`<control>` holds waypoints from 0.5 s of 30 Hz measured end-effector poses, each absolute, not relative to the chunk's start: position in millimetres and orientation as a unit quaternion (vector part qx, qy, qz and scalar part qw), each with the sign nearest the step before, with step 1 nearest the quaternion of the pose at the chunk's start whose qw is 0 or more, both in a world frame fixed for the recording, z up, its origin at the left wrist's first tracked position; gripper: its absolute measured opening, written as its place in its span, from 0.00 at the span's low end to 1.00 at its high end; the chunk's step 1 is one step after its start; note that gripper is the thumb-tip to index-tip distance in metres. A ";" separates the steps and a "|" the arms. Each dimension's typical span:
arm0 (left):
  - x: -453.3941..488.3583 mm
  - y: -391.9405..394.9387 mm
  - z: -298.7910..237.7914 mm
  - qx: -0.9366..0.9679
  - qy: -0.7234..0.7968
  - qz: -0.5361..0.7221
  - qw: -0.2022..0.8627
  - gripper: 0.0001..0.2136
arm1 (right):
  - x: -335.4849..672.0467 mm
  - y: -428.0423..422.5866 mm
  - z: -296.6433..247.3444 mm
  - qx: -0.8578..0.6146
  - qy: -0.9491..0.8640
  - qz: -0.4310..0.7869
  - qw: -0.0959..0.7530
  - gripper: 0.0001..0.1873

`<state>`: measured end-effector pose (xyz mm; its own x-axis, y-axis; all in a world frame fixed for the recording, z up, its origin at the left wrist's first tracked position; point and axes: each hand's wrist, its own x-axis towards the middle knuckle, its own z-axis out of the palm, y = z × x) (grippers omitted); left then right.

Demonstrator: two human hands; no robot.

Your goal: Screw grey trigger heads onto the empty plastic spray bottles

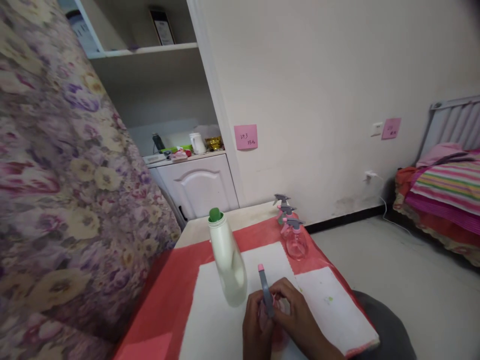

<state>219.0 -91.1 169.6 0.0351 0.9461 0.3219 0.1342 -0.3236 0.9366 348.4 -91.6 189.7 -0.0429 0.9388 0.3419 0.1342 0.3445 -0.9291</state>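
Note:
A small spray bottle [265, 292] with a grey trigger head and pink nozzle tip stands between my hands at the near part of the table. My left hand [255, 327] is closed around its neck from the left. From the right, my right hand [298, 315] has its fingers curled in at the same neck, under the head. Most of the clear pinkish body is hidden by my fingers. Just left of my hands rises a pale green jug [227, 265] with a handle; something green shows at its mouth.
Several spray bottles [297, 246] stand in a row at the table's back right. White paper sheets [330, 300] lie on the red cover [159, 300]. A floral curtain [75, 200] hangs close on the left, with a cupboard [202, 185] behind. A bed [446, 185] is at right.

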 end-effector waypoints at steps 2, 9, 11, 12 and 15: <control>218.2 -90.9 166.8 0.615 0.441 0.530 0.382 0.13 | 350.2 -91.8 186.2 -0.423 -0.624 0.373 0.541 0.08; 202.2 -91.7 157.2 0.573 0.423 0.536 0.453 0.26 | 348.8 -89.8 181.9 -0.421 -0.626 0.367 0.545 0.05; 199.8 -92.0 169.6 0.561 0.427 0.525 0.476 0.24 | 347.7 -90.2 183.7 -0.422 -0.628 0.361 0.545 0.04; 200.4 -91.8 178.2 0.559 0.435 0.516 0.482 0.22 | 347.3 -90.5 184.6 -0.423 -0.629 0.359 0.545 0.04; 208.9 -88.5 203.0 0.539 0.461 0.525 0.470 0.20 | 346.5 -91.3 186.2 -0.427 -0.629 0.355 0.544 0.04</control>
<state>208.9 -88.5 203.0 0.0229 0.9908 0.1331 0.0047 -0.1332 0.9911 346.5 -91.3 186.2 -0.0428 0.9233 0.3817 0.1512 0.3837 -0.9110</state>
